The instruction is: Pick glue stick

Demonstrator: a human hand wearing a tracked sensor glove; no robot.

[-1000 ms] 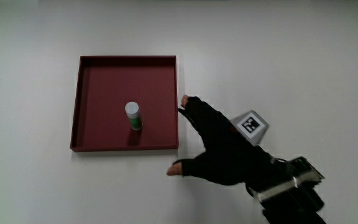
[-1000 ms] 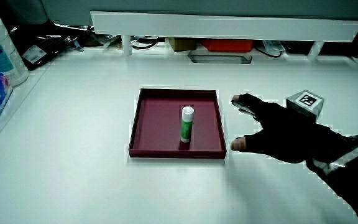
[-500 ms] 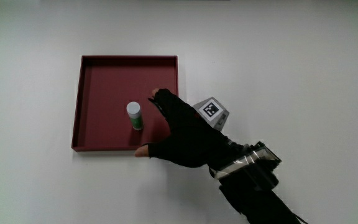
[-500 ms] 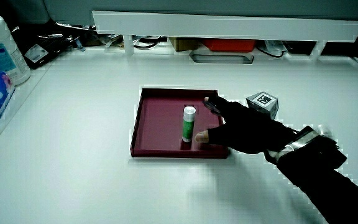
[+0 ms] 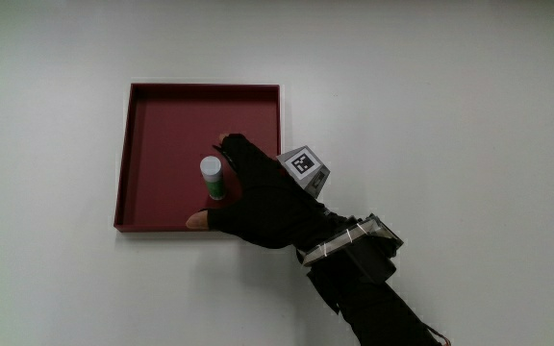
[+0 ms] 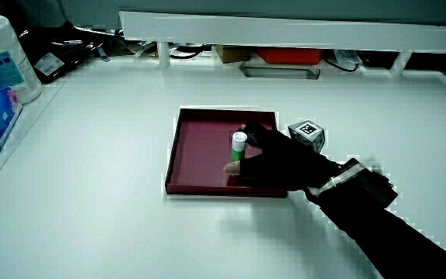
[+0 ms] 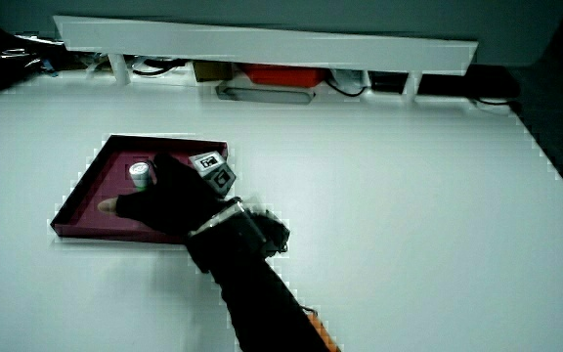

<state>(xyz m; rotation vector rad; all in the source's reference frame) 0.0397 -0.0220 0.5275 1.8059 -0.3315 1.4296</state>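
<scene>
Hand now at glue stick, grasp not confirmed.
The hand (image 5: 258,197) has moved over the red tray (image 5: 162,115); fingers spread around the upright glue stick (image 5: 212,177) near the tray's person-side edge, not yet clamped.

The hand (image 5: 258,197) lies near the middle of the frame in the main view, palm down and flat, with the cube (image 5: 303,165) on its back tilted upward. The fingers (image 5: 231,149) reach forward, held together and nearly straight. The thumb (image 5: 198,220) is spread well apart from them, its bare tip showing. The forearm (image 5: 373,298) runs back toward the person at a slant, seen in both side views (image 6: 378,225) (image 7: 252,284).
</scene>
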